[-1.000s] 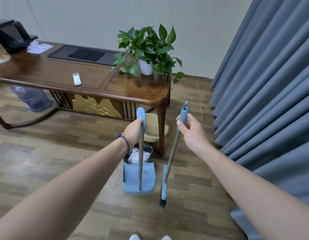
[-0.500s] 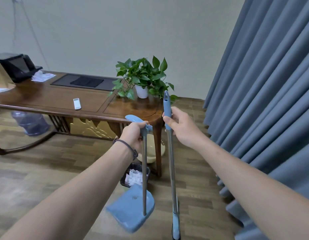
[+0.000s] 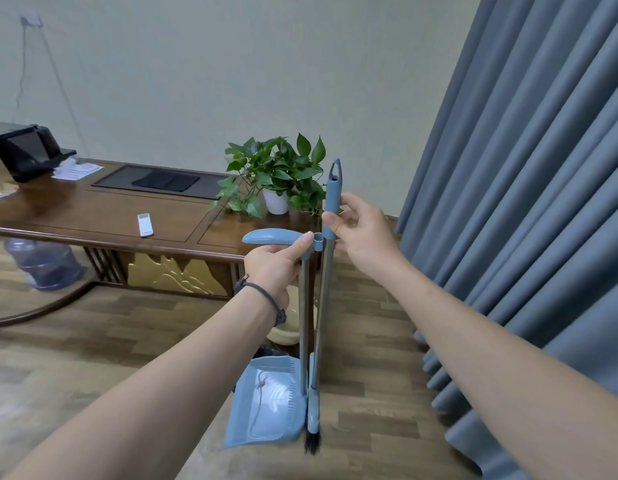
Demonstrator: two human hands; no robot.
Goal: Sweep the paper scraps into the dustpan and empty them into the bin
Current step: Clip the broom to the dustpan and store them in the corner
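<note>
- Now our left hand grips the dustpan handle near its top, fingers curled round it.
- Our right hand pinches the top of the broom with loosely bent fingers.
- Both hang upright, side by side, with the broom pole touching the clip on the dustpan handle.
- The bin is mostly hidden behind the pan, by the tabletop leg.
- We see no scraps on the floor.
- The broom could slip and fall, because that pinch is light.

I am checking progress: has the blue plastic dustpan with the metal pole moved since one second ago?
Yes. The blue plastic dustpan was lifted from in front of the wooden desk's leg and swung rightward against the blue broom; left hand grips it.
</note>
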